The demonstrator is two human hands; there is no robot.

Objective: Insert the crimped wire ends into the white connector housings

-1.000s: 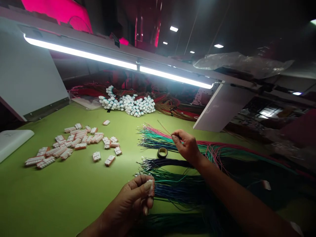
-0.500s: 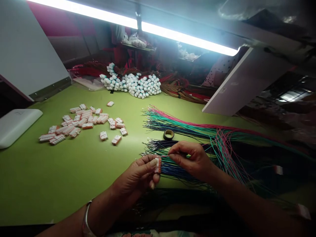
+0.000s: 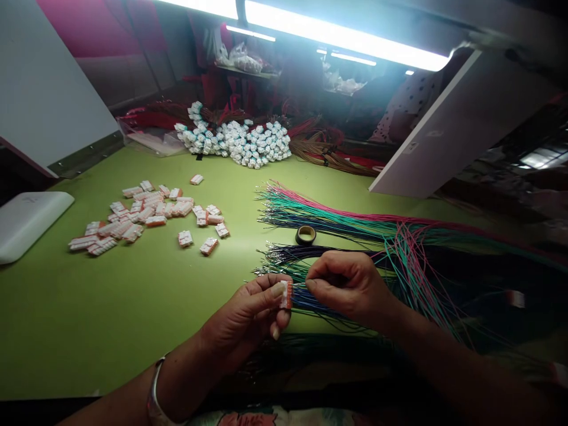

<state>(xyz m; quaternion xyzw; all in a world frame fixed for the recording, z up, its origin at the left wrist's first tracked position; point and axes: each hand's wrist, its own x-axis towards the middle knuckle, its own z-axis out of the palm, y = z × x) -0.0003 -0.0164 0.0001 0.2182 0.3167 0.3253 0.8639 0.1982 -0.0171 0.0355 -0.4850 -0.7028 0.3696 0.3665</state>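
My left hand (image 3: 252, 310) pinches a small white and orange connector (image 3: 286, 294) between thumb and fingers, low in the middle of the view. My right hand (image 3: 346, 285) is closed in a pinch on a thin wire (image 3: 299, 286) whose tip meets the connector's right side. Both hands hover over bundles of blue, green and dark wires (image 3: 337, 248) lying on the green table (image 3: 110, 307). Pink and teal wires (image 3: 355, 219) fan out just behind them.
Loose white and orange connectors (image 3: 146, 216) lie scattered at the left. A pile of white connectors on wires (image 3: 235, 139) sits at the back. A small tape roll (image 3: 306, 235) lies between the wire bundles. A white pad (image 3: 26, 222) is at far left, a tilted white panel (image 3: 448, 130) at right.
My right hand came down from the pink and teal bundle with a wire and met the connector in my left hand. The view tilted down towards the table.
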